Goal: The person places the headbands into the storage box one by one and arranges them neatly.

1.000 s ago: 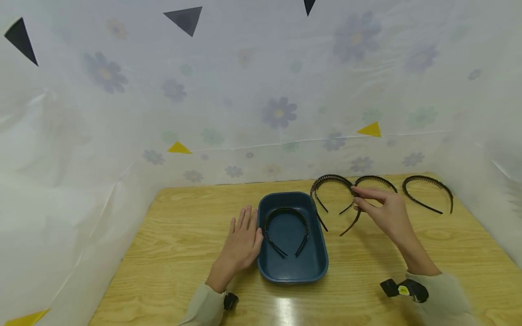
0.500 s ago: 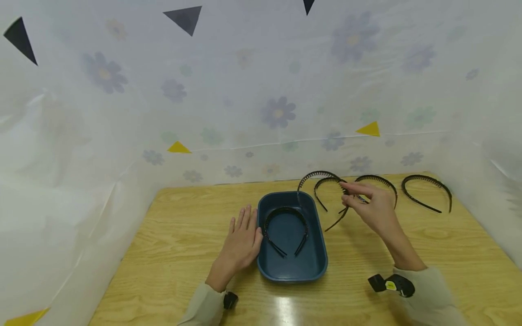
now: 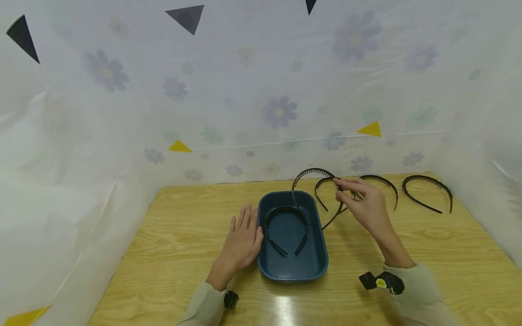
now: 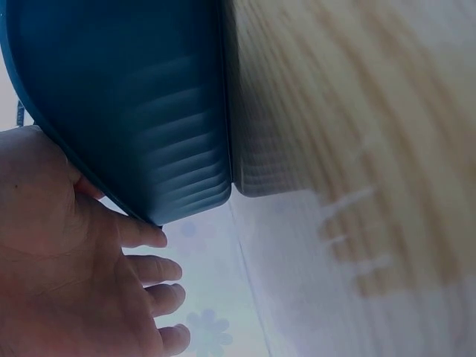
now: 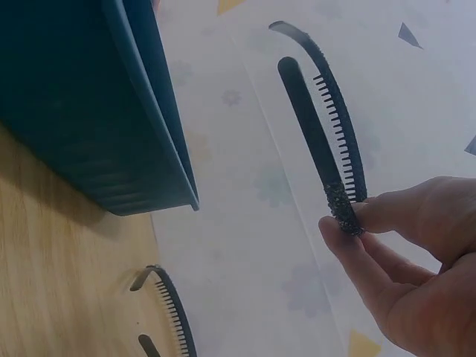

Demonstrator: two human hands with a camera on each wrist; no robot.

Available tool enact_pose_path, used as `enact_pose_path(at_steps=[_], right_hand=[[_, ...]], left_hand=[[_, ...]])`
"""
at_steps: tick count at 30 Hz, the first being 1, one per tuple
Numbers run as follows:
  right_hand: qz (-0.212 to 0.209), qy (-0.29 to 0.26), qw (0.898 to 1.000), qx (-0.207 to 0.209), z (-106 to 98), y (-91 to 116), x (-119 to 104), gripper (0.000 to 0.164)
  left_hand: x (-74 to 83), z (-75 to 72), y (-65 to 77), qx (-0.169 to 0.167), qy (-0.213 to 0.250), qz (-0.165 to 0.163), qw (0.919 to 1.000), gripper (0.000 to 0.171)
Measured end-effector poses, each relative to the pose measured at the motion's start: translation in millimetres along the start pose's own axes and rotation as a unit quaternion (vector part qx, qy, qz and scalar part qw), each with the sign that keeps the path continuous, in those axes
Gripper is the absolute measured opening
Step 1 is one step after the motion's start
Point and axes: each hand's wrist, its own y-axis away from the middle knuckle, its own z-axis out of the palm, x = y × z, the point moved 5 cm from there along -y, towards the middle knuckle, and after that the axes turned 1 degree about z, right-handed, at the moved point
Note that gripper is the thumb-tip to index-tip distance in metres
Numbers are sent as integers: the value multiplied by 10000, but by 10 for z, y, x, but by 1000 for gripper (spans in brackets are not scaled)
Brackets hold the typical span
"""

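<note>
Head view: right hand [image 3: 364, 204] partly covers a headband [image 3: 386, 181] behind it.

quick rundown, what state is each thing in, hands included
tray, upright, open-topped, holding at least one headband
held headband, pinched, in the air
leftmost table headband, partly hidden
middle table headband, partly hidden
rightmost table headband, fully visible, resting
left grip, fingers straight, touching tray
right grip, pinching held headband
</note>
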Motion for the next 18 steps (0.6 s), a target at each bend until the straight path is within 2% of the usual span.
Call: enact_pose_path(at_steps=[14,18], right_hand=[[317,-305,9984,-343,192,-31,-63,30],[425,-275,9979,-405,195,-3,-57,31]], left_hand=[[-25,-8,35,30,-33,-92,9999,59],[22,-11,23,38,-18,11,10000,59]])
